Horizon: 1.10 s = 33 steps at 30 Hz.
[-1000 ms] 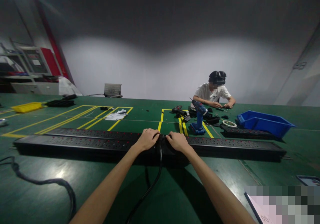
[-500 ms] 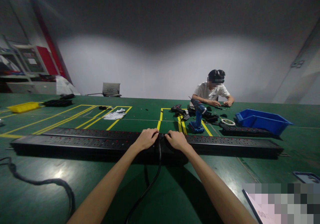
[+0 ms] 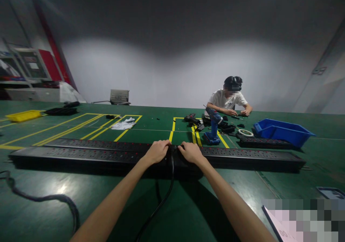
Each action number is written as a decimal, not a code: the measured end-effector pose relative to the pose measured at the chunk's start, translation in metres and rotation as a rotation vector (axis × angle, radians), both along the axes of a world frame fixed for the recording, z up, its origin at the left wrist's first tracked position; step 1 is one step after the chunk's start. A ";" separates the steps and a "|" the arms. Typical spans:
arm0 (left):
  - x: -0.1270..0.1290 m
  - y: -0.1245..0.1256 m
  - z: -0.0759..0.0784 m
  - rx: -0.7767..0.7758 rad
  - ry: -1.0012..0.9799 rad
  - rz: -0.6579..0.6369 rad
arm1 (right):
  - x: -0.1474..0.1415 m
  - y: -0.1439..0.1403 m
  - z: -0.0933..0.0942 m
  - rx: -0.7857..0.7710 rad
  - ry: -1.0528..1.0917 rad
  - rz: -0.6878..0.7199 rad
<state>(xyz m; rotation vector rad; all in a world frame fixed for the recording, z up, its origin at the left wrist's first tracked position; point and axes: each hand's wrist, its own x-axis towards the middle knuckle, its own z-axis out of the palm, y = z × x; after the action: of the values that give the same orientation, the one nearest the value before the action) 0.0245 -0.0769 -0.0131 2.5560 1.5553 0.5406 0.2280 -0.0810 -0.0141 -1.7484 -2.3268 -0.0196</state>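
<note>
Almost nothing has shifted since a second ago — both hands stay at the same spot, and only the camera has dipped slightly.

Head view: left hand [image 3: 157,151] and right hand [image 3: 191,152] lie palm-down, fingers curled, on the middle of the long black power strip [image 3: 81,155], either side of the point where its black cable [image 3: 167,191] leaves and runs toward the near edge. Whether the fingers pinch the cable end or merely press on the casing I cannot tell. This strip lies across the green table [image 3: 188,206], left to right, with a second strip [image 3: 94,144] just beyond it.

Handling, judged: long, rigid, probably fairly heavy — it would sag or swing if lifted at one end, so grip near the middle or with hands spread. Cable soft, apt to drag.

Room: open table on the near side; a loose cable [image 3: 40,198] near left, papers [image 3: 285,227] near right. Far right, a blue drill [image 3: 214,127], blue bin [image 3: 283,130] and a co-worker [image 3: 229,100].
</note>
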 end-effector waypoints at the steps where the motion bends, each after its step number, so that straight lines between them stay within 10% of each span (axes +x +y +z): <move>1: 0.000 0.000 0.000 0.002 -0.002 0.002 | 0.000 0.000 0.000 -0.001 0.001 -0.001; 33: 0.000 -0.001 -0.003 0.098 0.051 -0.005 | 0.001 0.007 -0.009 0.068 0.010 0.036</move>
<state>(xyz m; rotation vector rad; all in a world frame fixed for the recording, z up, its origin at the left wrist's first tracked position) 0.0246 -0.0776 -0.0164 2.6654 1.5761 0.5686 0.2293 -0.0745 -0.0230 -1.6705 -2.3220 -0.0833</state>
